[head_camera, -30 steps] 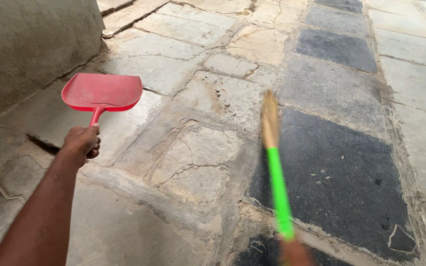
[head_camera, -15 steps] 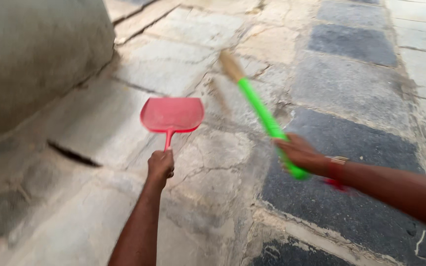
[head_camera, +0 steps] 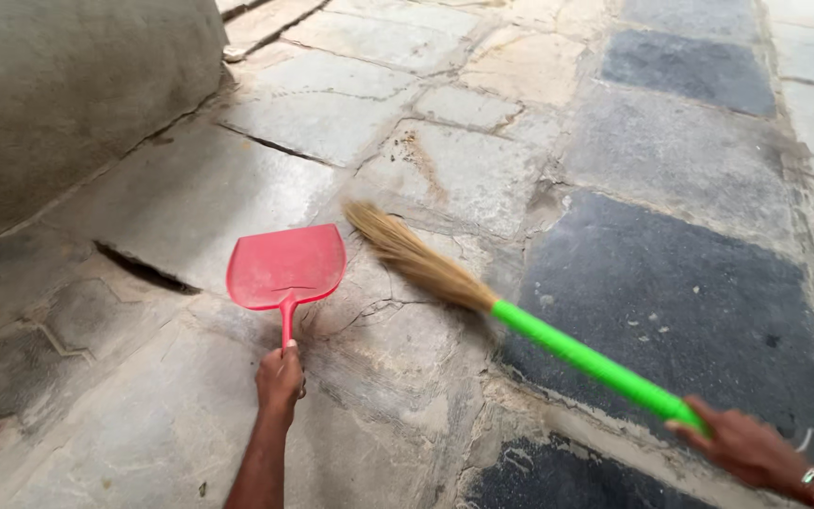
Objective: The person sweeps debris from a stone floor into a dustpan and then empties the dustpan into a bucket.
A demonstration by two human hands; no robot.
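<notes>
Your left hand (head_camera: 280,379) grips the red dustpan (head_camera: 285,267) by its handle: light, rigid plastic. Right of the dustpan, your right hand (head_camera: 744,447) clasps the broom (head_camera: 511,318) at its stiff green handle; the bristles look soft.

We look down from head height, facing forward over the stone paving (head_camera: 445,170), hands near the lower edge.
</notes>
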